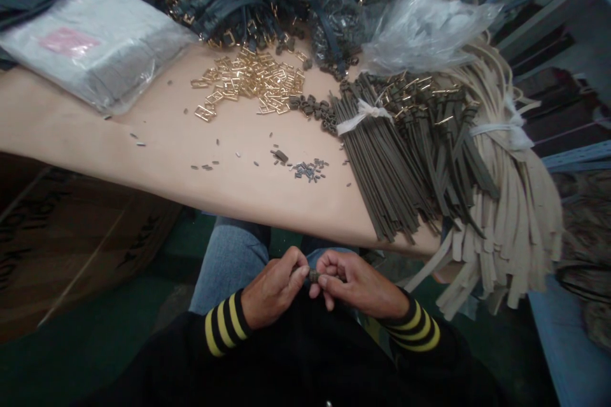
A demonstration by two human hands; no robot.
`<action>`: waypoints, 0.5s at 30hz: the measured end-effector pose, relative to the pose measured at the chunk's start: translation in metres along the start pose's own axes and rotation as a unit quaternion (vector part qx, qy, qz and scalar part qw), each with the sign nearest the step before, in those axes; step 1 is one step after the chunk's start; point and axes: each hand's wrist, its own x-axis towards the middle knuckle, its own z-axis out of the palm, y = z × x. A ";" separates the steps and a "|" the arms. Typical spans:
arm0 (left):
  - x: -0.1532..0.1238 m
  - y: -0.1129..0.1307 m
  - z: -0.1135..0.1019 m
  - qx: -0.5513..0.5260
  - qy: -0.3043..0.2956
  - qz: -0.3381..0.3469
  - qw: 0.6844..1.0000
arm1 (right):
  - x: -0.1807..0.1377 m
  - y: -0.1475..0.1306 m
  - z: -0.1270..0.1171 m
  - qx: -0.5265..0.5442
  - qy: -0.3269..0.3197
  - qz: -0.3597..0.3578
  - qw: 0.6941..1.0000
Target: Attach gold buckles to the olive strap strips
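Note:
Close to my lap, below the table's front edge, a small olive-brown strap loop (314, 275) sits between my fingertips. My left hand (275, 285) pinches it from one side with thumb and forefinger. From the other side my right hand (354, 281) grips it, fingers curled; part of the loop is hidden by them. On the table in front lie a scatter of tiny metal pins (310, 170) and a small dark block (280, 156). Similar olive loops (315, 108) form a heap farther back, beside a pile of gold buckles (258, 79).
A tied bundle of olive straps (382, 172) and a hanging bundle of beige straps (515, 222) occupy the table's right side. Plastic-wrapped packs (100, 44) and dark straps with buckles (214, 6) lie at the back. A cardboard box (86, 248) stands lower left.

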 end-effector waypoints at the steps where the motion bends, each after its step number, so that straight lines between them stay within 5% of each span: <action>1: 0.000 0.000 -0.001 -0.004 -0.001 0.002 1.000 | 0.000 0.000 -0.001 0.000 -0.004 -0.001 1.000; 15: -0.001 0.002 0.002 -0.012 -0.016 0.006 1.000 | 0.002 0.000 0.004 -0.069 0.070 -0.018 0.995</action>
